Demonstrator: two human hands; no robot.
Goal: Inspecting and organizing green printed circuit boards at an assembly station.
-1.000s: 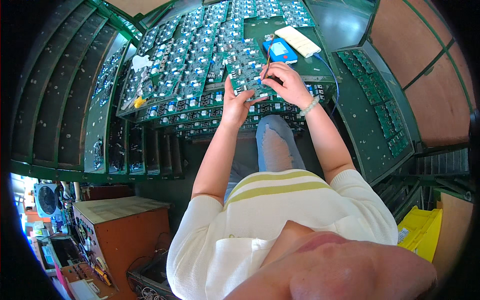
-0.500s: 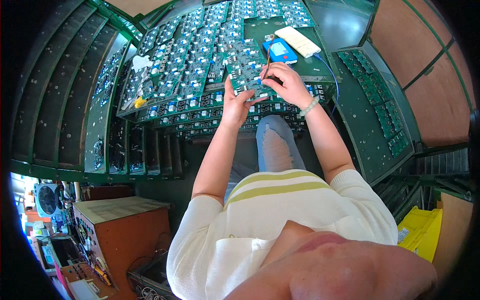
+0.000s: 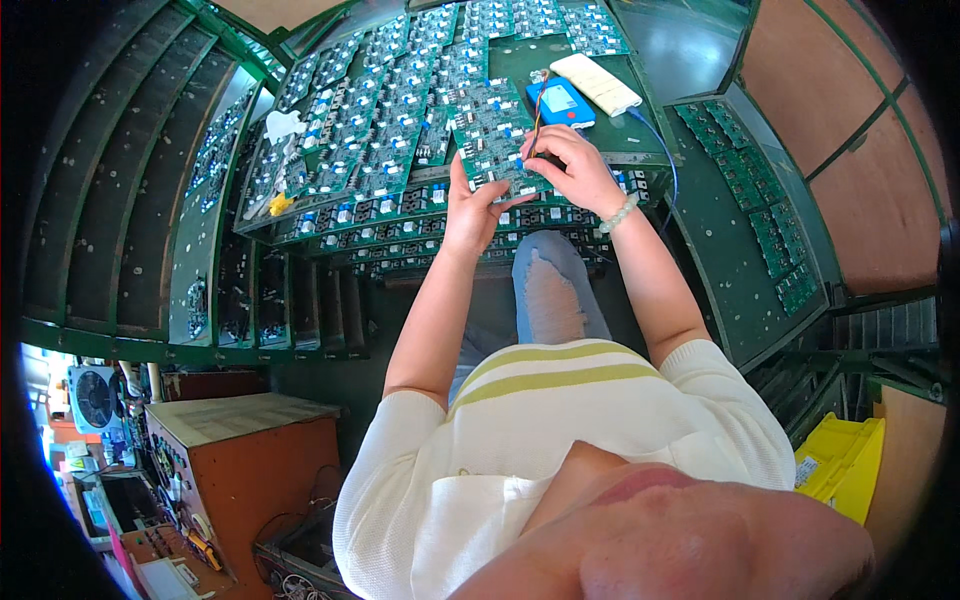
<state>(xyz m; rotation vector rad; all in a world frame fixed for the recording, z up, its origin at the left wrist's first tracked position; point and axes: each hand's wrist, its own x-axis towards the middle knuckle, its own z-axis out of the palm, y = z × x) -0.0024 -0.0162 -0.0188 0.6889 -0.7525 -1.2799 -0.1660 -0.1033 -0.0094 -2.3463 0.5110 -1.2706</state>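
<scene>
Green circuit board [image 3: 490,130] rests in my left hand [image 3: 472,214], which grips its near end over the front edge of the surface [image 3: 524,56]; my right hand [image 3: 574,168] pinches thin coloured wires [image 3: 539,112] at the board's right side. Beyond, a blue device [image 3: 560,103] lies beside a cream block [image 3: 596,84].

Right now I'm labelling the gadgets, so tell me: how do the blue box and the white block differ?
The blue box is squarish; the white block is longer and narrower.
The box is bright blue; the block is creamy white.
Coloured wires run by the blue box's left side, while a blue cable meets the white block's right end.
Both lie flat on the green table, beyond the right hand.
</scene>
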